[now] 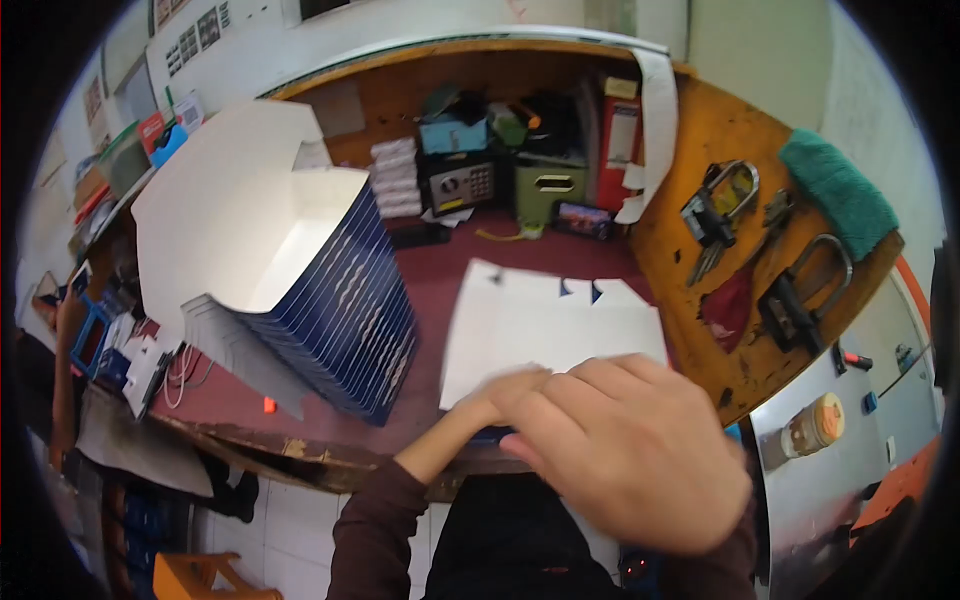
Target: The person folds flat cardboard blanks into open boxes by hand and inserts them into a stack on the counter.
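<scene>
My right hand (pixel 630 450) is raised close to the camera over the front edge of the desk, blurred, with its fingers pointing left and their tips hard to make out. Behind it, my left hand (pixel 500 398) lies at the lower edge of a white cut sheet (pixel 550 335); its fingers are mostly hidden by the right hand. The sheet rests on the dark red desktop (pixel 430 270) and shows small blue marks near its top edge. Left of it stands a nested stack of blue-and-white cardboard pieces (pixel 345 310), with white inner faces and open flaps.
A small safe (pixel 461 186), a green box (pixel 550 190), a phone (pixel 583 220) and a red binder (pixel 618 145) line the back. Padlocks (pixel 708 220) and a green cloth (pixel 840 190) lie on the wooden ledge. A jar (pixel 815 425) stands at right, an orange stool (pixel 205 577) below left.
</scene>
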Demonstrator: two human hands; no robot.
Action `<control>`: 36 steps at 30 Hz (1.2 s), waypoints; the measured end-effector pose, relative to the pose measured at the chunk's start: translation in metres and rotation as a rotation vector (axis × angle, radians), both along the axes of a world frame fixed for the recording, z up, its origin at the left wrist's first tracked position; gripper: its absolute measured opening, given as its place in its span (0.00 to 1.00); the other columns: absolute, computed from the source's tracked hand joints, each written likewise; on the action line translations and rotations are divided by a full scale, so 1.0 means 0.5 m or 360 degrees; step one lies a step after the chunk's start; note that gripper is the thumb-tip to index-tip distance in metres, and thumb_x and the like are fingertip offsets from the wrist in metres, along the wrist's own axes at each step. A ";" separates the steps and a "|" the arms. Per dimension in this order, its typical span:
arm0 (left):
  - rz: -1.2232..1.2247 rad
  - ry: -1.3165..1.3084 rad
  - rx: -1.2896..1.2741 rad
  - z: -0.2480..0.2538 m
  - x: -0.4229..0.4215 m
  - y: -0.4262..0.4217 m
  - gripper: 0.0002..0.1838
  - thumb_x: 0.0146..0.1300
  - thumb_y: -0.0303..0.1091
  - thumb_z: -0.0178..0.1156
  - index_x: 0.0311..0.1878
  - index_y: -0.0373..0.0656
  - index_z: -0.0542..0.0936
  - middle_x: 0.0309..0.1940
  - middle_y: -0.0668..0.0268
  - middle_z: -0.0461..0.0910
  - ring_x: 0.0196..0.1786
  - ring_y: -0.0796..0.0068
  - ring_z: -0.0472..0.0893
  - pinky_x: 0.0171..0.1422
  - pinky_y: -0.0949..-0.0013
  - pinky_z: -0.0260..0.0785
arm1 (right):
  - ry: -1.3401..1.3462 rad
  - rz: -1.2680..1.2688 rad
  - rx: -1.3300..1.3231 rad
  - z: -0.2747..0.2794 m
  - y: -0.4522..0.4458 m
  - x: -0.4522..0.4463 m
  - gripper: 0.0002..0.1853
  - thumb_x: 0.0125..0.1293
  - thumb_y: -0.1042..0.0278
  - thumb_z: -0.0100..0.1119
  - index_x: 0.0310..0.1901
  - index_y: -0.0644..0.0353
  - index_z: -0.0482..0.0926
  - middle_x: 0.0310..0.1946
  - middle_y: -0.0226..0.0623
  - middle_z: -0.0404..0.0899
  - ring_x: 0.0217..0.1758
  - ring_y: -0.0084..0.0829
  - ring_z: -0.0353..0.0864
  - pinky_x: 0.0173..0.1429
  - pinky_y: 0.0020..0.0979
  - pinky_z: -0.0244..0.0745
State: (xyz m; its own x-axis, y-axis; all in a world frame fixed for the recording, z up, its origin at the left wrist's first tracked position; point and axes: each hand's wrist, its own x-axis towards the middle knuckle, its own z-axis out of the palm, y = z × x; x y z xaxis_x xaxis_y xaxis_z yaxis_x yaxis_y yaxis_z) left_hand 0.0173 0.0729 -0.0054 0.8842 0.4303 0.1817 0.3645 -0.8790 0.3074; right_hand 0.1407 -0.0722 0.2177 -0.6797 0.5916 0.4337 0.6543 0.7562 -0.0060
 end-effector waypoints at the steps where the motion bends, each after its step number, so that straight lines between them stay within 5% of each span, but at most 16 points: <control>1: 0.0208 0.0073 -0.0350 0.047 -0.008 -0.013 0.21 0.51 0.43 0.55 0.48 0.43 0.76 0.56 0.53 0.69 0.59 0.60 0.68 0.61 0.61 0.60 | 0.0029 -0.0016 -0.0177 -0.023 0.021 0.016 0.11 0.55 0.62 0.56 0.36 0.59 0.75 0.26 0.34 0.75 0.30 0.34 0.76 0.41 0.33 0.73; 2: 0.0422 0.0140 -0.0696 0.077 -0.017 -0.015 0.20 0.53 0.44 0.55 0.46 0.45 0.78 0.56 0.55 0.69 0.57 0.60 0.70 0.59 0.61 0.62 | 0.0068 0.0002 -0.0353 -0.067 0.041 0.028 0.12 0.56 0.61 0.56 0.37 0.59 0.75 0.28 0.37 0.76 0.32 0.37 0.77 0.42 0.34 0.72; 5: 0.0294 -0.0043 -0.0422 -0.027 -0.038 0.027 0.20 0.51 0.44 0.57 0.47 0.49 0.78 0.57 0.59 0.70 0.55 0.59 0.72 0.58 0.63 0.64 | 0.0171 0.0035 -0.0857 -0.241 0.092 0.040 0.14 0.58 0.60 0.55 0.41 0.60 0.76 0.37 0.43 0.78 0.41 0.44 0.77 0.46 0.38 0.71; 9: 0.0237 0.0104 -0.0368 -0.013 -0.048 0.038 0.23 0.48 0.40 0.61 0.51 0.52 0.76 0.60 0.66 0.67 0.59 0.63 0.69 0.59 0.64 0.63 | 0.0351 -0.0019 -0.0943 -0.364 0.091 0.039 0.15 0.57 0.61 0.57 0.43 0.60 0.76 0.41 0.44 0.77 0.44 0.44 0.76 0.49 0.37 0.70; 16: 0.0348 0.0167 -0.0251 0.011 -0.039 0.003 0.28 0.42 0.51 0.63 0.49 0.49 0.77 0.57 0.65 0.69 0.54 0.62 0.73 0.57 0.63 0.65 | 0.0791 0.0032 -0.0863 -0.410 0.069 0.033 0.13 0.58 0.64 0.56 0.44 0.59 0.75 0.44 0.42 0.75 0.49 0.42 0.73 0.51 0.35 0.68; 20: 0.0263 -0.0007 -0.0447 -0.002 -0.053 0.030 0.25 0.49 0.55 0.59 0.45 0.49 0.79 0.55 0.64 0.71 0.55 0.62 0.73 0.57 0.65 0.65 | 0.0938 0.0057 -0.1077 -0.421 0.058 0.033 0.13 0.56 0.67 0.58 0.44 0.59 0.75 0.47 0.42 0.74 0.53 0.42 0.71 0.54 0.35 0.67; 24: 0.0474 -0.0084 -0.0659 0.007 -0.043 0.050 0.16 0.63 0.43 0.49 0.43 0.43 0.78 0.41 0.56 0.78 0.44 0.57 0.77 0.49 0.61 0.67 | 0.0842 -0.0166 -0.0603 -0.453 0.068 0.022 0.16 0.56 0.64 0.59 0.46 0.60 0.74 0.51 0.43 0.72 0.55 0.42 0.70 0.57 0.39 0.62; 28: 0.0754 -0.0586 -0.0176 0.099 -0.045 0.012 0.11 0.62 0.35 0.48 0.36 0.37 0.75 0.34 0.50 0.76 0.39 0.49 0.75 0.42 0.60 0.66 | 0.0555 -0.0447 -0.0656 -0.467 0.062 0.024 0.19 0.56 0.60 0.58 0.47 0.61 0.74 0.51 0.43 0.72 0.56 0.41 0.69 0.56 0.39 0.61; 29: 0.0854 -0.0792 -0.0159 0.127 -0.051 -0.004 0.10 0.61 0.34 0.49 0.36 0.36 0.75 0.31 0.49 0.75 0.34 0.52 0.76 0.39 0.62 0.66 | 0.0528 -0.0444 -0.0612 -0.468 0.063 0.026 0.20 0.56 0.59 0.58 0.48 0.62 0.74 0.50 0.44 0.73 0.56 0.41 0.69 0.56 0.38 0.61; 30: 0.0780 -0.1149 -0.0064 0.132 -0.056 -0.005 0.12 0.65 0.34 0.47 0.32 0.35 0.72 0.22 0.57 0.73 0.26 0.67 0.72 0.34 0.69 0.64 | 0.0532 -0.0465 -0.0629 -0.465 0.065 0.028 0.20 0.56 0.59 0.58 0.48 0.62 0.74 0.50 0.44 0.73 0.56 0.41 0.69 0.56 0.38 0.61; 34: 0.1044 -0.1922 -0.0333 0.147 -0.040 -0.068 0.14 0.67 0.32 0.43 0.29 0.34 0.70 0.19 0.65 0.67 0.26 0.83 0.63 0.29 0.75 0.59 | 0.0982 -0.0221 -0.0851 -0.467 0.090 0.024 0.20 0.63 0.57 0.51 0.48 0.66 0.73 0.46 0.47 0.76 0.49 0.41 0.75 0.51 0.34 0.67; 36: 0.0964 -0.2124 -0.0330 0.135 -0.009 -0.083 0.13 0.68 0.33 0.42 0.33 0.35 0.71 0.23 0.71 0.70 0.26 0.84 0.66 0.28 0.76 0.60 | 0.2009 0.0081 -0.1972 -0.460 0.091 0.017 0.19 0.66 0.59 0.48 0.49 0.67 0.72 0.45 0.45 0.77 0.48 0.36 0.77 0.48 0.30 0.71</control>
State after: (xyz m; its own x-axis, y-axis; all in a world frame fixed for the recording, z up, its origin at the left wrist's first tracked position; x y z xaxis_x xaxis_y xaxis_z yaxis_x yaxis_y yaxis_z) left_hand 0.0129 0.0313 0.0623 -0.2027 0.7833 0.5877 0.0048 -0.5993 0.8005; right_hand 0.1493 -0.0266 -0.0125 -0.3426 0.9394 0.0148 -0.2225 -0.0658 -0.9727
